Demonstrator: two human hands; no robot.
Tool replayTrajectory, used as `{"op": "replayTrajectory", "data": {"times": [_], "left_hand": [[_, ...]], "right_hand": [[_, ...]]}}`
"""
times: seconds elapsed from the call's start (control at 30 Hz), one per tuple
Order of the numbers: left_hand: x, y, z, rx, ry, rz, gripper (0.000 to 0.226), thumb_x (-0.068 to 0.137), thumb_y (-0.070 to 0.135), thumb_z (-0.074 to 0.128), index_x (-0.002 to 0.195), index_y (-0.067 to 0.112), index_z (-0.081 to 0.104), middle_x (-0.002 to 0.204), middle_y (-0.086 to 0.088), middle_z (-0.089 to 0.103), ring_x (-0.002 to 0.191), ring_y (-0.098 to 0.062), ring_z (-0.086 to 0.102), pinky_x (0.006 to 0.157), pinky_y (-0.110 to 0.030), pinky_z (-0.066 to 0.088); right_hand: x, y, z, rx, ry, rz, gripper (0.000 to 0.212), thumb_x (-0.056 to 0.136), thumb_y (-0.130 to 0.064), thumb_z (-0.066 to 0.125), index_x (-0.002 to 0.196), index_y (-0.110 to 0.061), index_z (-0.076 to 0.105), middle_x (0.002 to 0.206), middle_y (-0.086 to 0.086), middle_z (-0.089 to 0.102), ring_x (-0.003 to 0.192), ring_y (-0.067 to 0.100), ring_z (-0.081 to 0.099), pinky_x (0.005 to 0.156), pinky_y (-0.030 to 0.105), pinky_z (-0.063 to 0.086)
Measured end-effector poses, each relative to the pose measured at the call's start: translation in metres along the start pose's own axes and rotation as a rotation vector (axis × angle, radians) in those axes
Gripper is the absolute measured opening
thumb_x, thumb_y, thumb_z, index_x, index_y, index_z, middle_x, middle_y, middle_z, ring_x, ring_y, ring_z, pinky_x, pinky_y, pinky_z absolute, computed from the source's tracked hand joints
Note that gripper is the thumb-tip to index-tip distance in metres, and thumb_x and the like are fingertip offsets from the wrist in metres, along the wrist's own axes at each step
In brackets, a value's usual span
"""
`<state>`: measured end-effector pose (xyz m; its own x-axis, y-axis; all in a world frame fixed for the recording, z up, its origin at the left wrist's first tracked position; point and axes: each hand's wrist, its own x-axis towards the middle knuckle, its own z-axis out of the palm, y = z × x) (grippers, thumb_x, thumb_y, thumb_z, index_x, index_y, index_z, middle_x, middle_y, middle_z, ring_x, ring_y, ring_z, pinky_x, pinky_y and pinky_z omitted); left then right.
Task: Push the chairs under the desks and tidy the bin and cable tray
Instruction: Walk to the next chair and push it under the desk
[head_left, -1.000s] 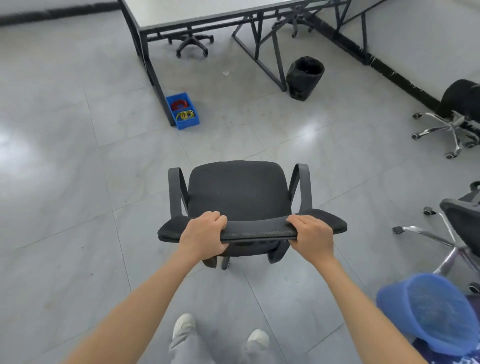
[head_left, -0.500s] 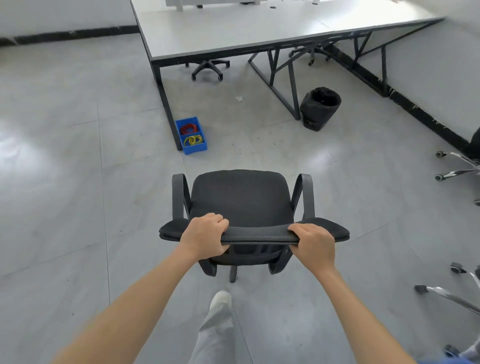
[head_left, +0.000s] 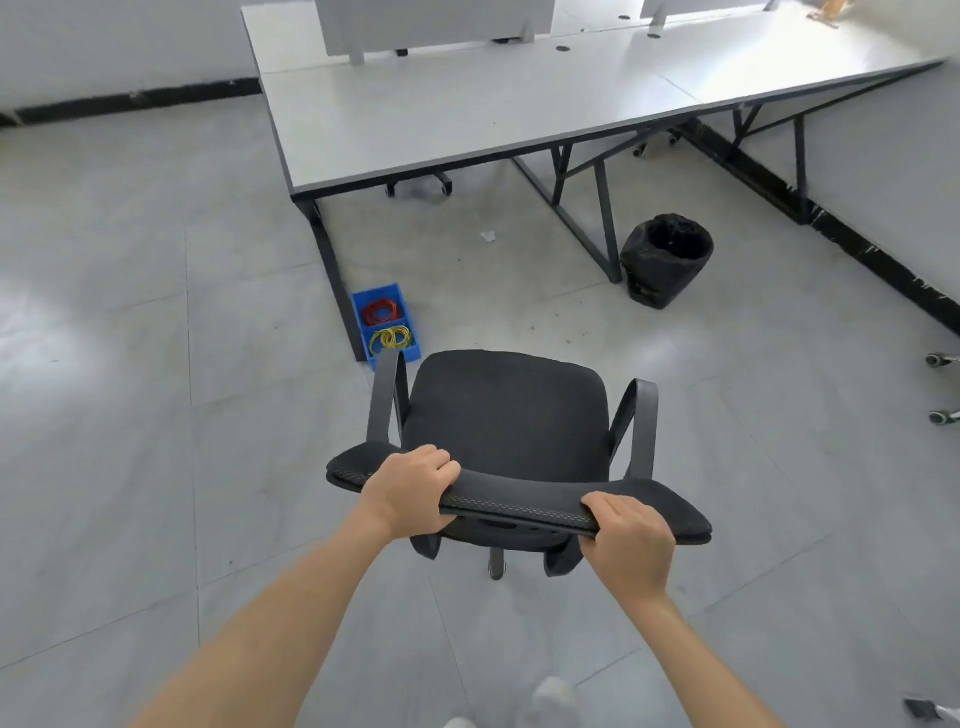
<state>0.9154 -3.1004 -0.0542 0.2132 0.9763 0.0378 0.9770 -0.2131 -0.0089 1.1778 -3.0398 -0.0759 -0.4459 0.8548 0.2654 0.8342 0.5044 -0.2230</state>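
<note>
Currently gripped at the top edge of the backrest: office chair (head_left: 506, 415), left hand (head_left: 410, 491) curled over the left part of the edge, right hand (head_left: 628, 540) curled over the right part, fingers wrapped to the front. Standing on the open floor (head_left: 130, 415), seat facing the near long edge of the desk (head_left: 467, 104), not yet under it.

Hazards from here, as judged:
- Blue cable tray (head_left: 385, 325) lying on the floor against the near left desk leg (head_left: 332, 270), just beyond the chair's left armrest. Straight push on the present line likely to catch it with a castor or the armrest; cause: chair offset too far left.
- Desk leg itself close to that same line; possible jam of the armrest against it.
- Armrests possibly too high for the desk edge; cannot tell from this view.
- Black-lined bin (head_left: 667, 260) standing beside the middle desk frame, right of the opening; risk of being knocked over if steered too far right.
- Small white scrap (head_left: 488, 236) on the floor under the desk; possible snag for a castor.

Count:
- Chairs: one in hand; castor bases of two more showing beneath the far side of the desk; castors of at least one more at the right border.
- Bins: one.
- Cable trays: one, two compartments, one red coil, one yellow coil.
- Hands: two, both gripping.
</note>
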Motion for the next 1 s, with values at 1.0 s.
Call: {"op": "replayTrajectory", "data": {"times": [1.0], "left_hand": [[0.455,-0.288,0.024,-0.101,-0.003,-0.071,0.031,0.053,0.034,0.078,0.066,0.019,0.054,0.064,0.004,0.056,0.058,-0.015,0.055,0.043,-0.019,0.034]], "right_hand": [[0.522,0.1,0.116,0.005,-0.059,0.019,0.025,0.04,-0.008,0.074,0.062,-0.017,0.068,0.057,-0.006,0.065,0.053,0.017,0.061,0.046,0.021,0.044]]}}
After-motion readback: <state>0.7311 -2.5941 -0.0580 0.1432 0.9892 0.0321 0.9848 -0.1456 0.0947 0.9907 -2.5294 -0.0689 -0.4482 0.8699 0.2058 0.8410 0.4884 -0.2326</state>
